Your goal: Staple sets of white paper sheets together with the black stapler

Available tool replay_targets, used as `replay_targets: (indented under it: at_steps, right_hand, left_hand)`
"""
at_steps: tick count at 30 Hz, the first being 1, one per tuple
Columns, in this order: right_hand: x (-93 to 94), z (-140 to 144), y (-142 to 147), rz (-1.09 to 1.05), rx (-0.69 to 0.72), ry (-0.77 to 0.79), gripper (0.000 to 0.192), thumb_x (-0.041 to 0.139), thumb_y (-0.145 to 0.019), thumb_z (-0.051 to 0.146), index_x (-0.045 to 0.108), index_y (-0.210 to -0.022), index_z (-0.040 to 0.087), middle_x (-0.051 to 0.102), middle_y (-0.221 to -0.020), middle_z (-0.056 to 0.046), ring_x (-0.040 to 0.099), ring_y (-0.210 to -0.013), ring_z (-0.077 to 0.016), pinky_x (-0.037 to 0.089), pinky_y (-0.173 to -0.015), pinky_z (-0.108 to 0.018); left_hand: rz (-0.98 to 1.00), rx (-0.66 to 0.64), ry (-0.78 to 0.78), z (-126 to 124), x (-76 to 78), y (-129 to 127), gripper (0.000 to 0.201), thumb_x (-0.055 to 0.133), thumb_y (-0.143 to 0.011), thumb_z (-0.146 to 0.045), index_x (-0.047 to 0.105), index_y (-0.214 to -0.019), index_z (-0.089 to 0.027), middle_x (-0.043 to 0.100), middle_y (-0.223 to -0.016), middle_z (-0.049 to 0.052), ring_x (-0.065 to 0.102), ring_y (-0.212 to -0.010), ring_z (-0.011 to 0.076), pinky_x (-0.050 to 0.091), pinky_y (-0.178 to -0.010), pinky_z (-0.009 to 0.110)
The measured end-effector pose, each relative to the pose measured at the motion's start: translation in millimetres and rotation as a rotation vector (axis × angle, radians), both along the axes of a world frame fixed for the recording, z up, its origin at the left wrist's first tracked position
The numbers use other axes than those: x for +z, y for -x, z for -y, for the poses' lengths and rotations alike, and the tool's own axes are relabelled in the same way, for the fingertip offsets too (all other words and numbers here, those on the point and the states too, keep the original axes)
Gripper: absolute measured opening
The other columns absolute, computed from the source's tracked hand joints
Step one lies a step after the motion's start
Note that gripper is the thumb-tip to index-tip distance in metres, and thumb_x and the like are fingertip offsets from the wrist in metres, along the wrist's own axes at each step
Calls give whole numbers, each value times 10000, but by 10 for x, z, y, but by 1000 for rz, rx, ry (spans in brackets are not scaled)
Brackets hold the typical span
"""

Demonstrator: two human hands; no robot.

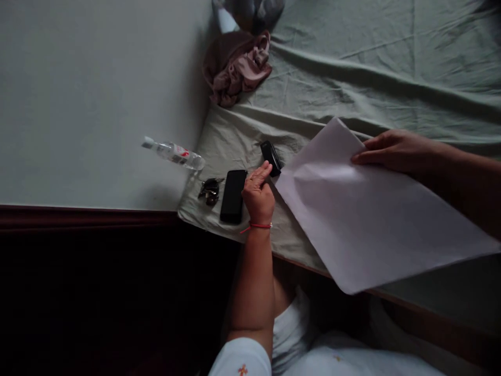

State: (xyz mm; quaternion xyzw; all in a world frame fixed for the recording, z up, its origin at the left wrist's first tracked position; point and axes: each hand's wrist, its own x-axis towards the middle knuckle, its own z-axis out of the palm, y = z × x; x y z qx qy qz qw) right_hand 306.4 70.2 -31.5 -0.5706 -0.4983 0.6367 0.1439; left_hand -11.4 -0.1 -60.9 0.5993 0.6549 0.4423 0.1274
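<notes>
Paper (371,209) lies on the bed (352,68), its far edge pinched by the right hand (391,151). Left hand (258,196), open and holding nothing, has fingertips at a small black case (271,157), beside a phone (233,196).

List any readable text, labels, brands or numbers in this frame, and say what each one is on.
None can be read.
Plastic bottle: red and white label, print too small and blurred.
Phone: screen dark, no text.
Paper sheet: blank on the visible side.
Small black case: no visible marking.
</notes>
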Motion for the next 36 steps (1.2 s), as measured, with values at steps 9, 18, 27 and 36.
replay_targets:
  at_steps: [9, 18, 27, 36]
  right_hand:
    - [69, 122, 3, -289, -3, 24, 303, 841, -715, 390, 791, -940, 193, 746, -820, -44, 657, -607, -141, 523, -537, -241]
    - [-68, 137, 133, -416, -264, -97, 295, 855, -718, 335, 745, -942, 178, 722, -806, -26, 613, -609, -110, 545, -578, -229]
    - [-108, 126, 102, -473, -247, -94, 337, 875, -729, 346, 746, -981, 164, 716, -780, -14, 611, -583, -103, 521, -542, -210]
    - [-159, 122, 85, -523, -176, -168, 456, 874, -759, 544, 722, -964, 166, 716, -762, -21, 632, -568, -107, 515, -486, -186]
  left_hand:
    - [619, 261, -38, 56, 84, -71, 199, 623, -921, -273, 779, -1029, -211, 800, -1074, 49, 739, -1021, 172, 578, -922, 301]
    - [818, 40, 259, 257, 125, -306, 653, 422, -938, -808, 694, -895, -216, 689, -728, 43, 634, -602, 138, 441, -506, 254]
    - [905, -70, 490, 307, 150, -568, 328, 712, -852, -485, 698, -1058, -229, 800, -1050, 88, 766, -996, 258, 626, -773, 378]
    - [996, -42, 450, 252, 118, -582, 353, 870, -750, -508, 762, -912, -214, 818, -895, 73, 780, -866, 251, 644, -756, 360]
